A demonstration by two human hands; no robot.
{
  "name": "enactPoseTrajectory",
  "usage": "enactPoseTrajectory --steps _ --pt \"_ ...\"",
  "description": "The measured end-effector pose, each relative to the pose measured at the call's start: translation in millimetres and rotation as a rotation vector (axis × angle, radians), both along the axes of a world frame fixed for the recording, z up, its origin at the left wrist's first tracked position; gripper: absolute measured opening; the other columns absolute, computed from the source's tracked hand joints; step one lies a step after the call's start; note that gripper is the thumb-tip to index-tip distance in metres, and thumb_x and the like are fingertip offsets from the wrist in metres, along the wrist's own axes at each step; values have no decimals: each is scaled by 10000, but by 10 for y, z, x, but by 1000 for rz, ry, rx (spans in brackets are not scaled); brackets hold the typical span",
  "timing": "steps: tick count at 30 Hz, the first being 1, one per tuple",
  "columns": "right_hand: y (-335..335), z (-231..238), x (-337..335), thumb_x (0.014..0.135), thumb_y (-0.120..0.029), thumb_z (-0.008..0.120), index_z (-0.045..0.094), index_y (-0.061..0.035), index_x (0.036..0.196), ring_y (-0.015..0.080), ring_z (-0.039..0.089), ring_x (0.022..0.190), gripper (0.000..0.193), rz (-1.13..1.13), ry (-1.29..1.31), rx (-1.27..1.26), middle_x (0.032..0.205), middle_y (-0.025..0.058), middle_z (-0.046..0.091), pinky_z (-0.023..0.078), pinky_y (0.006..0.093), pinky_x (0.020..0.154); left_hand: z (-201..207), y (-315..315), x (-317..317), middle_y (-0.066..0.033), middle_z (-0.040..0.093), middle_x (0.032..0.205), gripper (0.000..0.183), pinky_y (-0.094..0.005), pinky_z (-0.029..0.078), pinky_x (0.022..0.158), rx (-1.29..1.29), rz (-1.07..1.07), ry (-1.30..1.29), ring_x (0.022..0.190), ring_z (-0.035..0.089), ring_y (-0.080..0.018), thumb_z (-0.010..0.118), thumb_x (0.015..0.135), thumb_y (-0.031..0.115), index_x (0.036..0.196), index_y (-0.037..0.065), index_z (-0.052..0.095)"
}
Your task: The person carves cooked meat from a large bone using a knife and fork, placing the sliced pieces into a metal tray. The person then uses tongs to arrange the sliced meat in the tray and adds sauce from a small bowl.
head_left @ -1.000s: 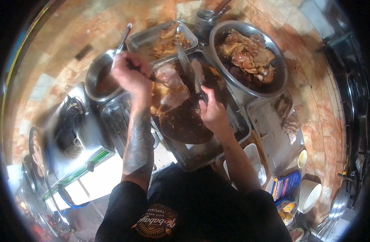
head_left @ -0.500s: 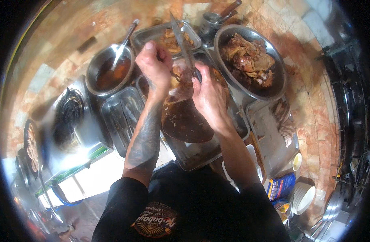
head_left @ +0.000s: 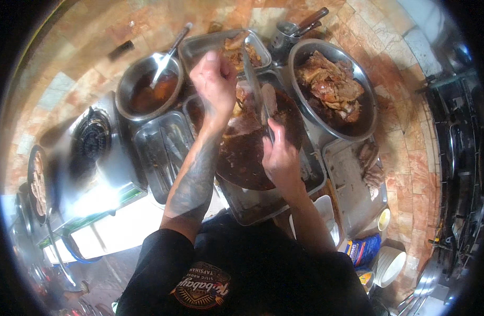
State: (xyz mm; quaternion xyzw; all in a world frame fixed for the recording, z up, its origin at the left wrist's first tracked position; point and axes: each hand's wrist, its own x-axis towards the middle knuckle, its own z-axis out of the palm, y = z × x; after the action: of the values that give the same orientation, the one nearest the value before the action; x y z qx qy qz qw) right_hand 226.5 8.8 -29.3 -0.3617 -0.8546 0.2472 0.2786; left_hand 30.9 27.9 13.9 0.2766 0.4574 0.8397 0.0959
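My right hand (head_left: 282, 160) is wrapped round the handle of a long knife (head_left: 254, 84), its blade pointing away from me. Under the blade is a round, dark brown chopping board (head_left: 247, 163) with a piece of cooked meat (head_left: 242, 125) on it. A pale slice of meat (head_left: 270, 99) lies just right of the blade. My left hand (head_left: 214, 81) is closed like a fist, left of the knife and above the far left part of the board. Whatever its fingers hold, if anything, is hidden. The board rests in a large metal tray (head_left: 252, 210).
A bowl of brown sauce (head_left: 155, 97) with a spoon stands far left, beside a burner (head_left: 91, 137). Behind is a tray of meat pieces (head_left: 260, 45). To the right are a basin (head_left: 371, 113) of cooked meat and a shallow tray (head_left: 352, 195). A metal holder (head_left: 284, 46) contains utensils.
The knife and my right hand have come nearer to me and slightly right. A slice of meat now shows right of the blade. My left hand stays closed, and the view has shifted slightly.
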Motion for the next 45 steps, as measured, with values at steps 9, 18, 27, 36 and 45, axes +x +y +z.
enactPoseTrajectory --steps 9,18,27,36,45 --pt "-166 243 249 973 -178 512 422 -115 1358 493 639 881 400 -74 -363 -328 984 278 668 503 569 778 31 51 -55 -67 413 517 489 -297 270 362 -18 43 69 400 372 -151 390 978 461 700 61 427" --pt "-65 124 100 962 -160 541 429 -102 1327 479 644 826 387 -35 -238 -231 898 266 672 513 554 711 -8 95 -95 -70 430 521 478 -293 257 366 -64 24 98 391 366 -152 386 979 449 696 65 423" --pt "-84 -187 135 956 -132 549 415 -69 1341 452 634 970 413 -39 -170 -230 1106 264 648 522 505 807 -38 69 -124 -83 413 485 472 -311 234 354 36 -72 -37 371 333 -163 415 967 449 679 75 409" --pt "528 346 -385 939 -55 581 437 -53 1336 473 637 1003 422 20 307 126 1120 292 630 529 485 823 -17 -32 58 -49 436 542 499 -277 301 397 117 -90 -80 438 403 -131 432 991 381 624 43 419" --pt "422 408 -337 972 -194 553 415 -138 1366 473 640 991 422 -58 -194 -310 1030 286 668 510 540 842 -52 -59 19 -66 409 533 464 -310 256 355 -11 112 94 396 378 -154 449 944 468 718 64 429"
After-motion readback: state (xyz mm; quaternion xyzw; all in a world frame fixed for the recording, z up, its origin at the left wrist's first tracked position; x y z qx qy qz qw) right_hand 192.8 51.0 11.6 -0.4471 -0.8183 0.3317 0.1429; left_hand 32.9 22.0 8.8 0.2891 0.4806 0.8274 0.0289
